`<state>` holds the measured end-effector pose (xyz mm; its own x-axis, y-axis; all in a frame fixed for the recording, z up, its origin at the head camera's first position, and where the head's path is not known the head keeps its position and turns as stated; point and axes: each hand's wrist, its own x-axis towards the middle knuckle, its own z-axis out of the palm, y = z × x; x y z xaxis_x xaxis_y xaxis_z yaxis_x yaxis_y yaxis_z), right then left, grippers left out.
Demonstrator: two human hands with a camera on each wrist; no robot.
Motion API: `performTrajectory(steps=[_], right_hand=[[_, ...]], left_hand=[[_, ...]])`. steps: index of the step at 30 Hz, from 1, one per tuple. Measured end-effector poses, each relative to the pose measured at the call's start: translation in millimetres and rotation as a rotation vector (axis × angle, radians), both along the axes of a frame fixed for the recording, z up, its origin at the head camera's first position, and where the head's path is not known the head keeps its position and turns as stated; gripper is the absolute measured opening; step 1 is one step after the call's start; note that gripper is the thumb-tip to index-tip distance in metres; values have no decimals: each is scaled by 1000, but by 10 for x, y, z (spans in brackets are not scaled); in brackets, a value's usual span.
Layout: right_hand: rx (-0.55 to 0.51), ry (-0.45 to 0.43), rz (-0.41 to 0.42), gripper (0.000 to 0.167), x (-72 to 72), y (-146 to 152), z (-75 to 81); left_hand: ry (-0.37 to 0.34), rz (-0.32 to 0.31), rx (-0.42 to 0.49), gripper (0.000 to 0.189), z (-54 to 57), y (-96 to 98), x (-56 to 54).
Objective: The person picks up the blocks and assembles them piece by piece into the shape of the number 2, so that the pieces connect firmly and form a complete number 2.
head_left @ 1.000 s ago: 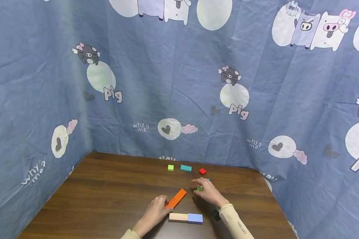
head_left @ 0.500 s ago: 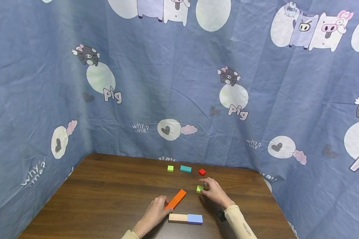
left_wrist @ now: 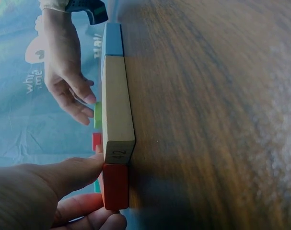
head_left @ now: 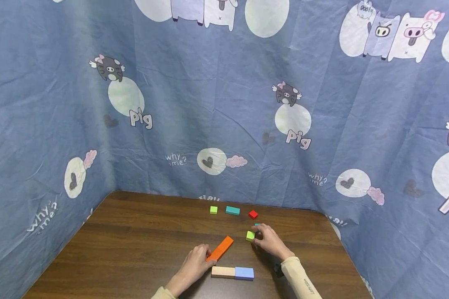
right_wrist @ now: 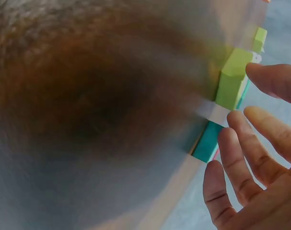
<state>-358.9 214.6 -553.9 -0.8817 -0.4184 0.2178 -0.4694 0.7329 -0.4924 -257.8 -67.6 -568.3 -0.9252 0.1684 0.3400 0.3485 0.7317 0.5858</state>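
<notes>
My left hand (head_left: pixel 193 266) pinches the near end of an orange block (head_left: pixel 222 248) between thumb and fingers; it lies slanting on the table. In the left wrist view the end of this orange block (left_wrist: pixel 116 187) looks red and sits by the numbered end of a natural wood block (left_wrist: pixel 117 105). My right hand (head_left: pixel 270 241) hovers beside a lime green cube (head_left: pixel 250 236), thumb close to its right side. Its fingers reach over a teal block (head_left: pixel 257 227), partly covered. The right wrist view shows the hand (right_wrist: pixel 260 163) with fingers spread beside the green and teal blocks, holding nothing.
The natural wood block (head_left: pixel 223 272) and a blue block (head_left: pixel 244 273) lie end to end at the front. Along the back are another green block (head_left: pixel 213 210), a long teal block (head_left: pixel 233 211) and a red block (head_left: pixel 253 214). A printed blue curtain (head_left: pixel 217 124) hangs behind the table.
My right hand has shifted a little to the right, leaving the green cube more exposed, and its fingers have drawn in over the teal block. The left hand and orange block stay put.
</notes>
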Motion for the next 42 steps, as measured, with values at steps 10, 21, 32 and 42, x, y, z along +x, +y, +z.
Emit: performTrajectory(steps=[10, 21, 32, 42], right_hand=[[18, -9, -26, 36, -18, -30, -73], [1, -20, -21, 30, -17, -7, -73], [24, 5, -40, 30, 19, 16, -75], [10, -27, -36, 27, 19, 3, -73]], left_hand=[[28, 0, 2, 26, 0, -1, 2], [21, 9, 0, 25, -6, 7, -6], [6, 7, -5, 25, -24, 3, 8], [-1, 9, 2, 25, -13, 3, -2]])
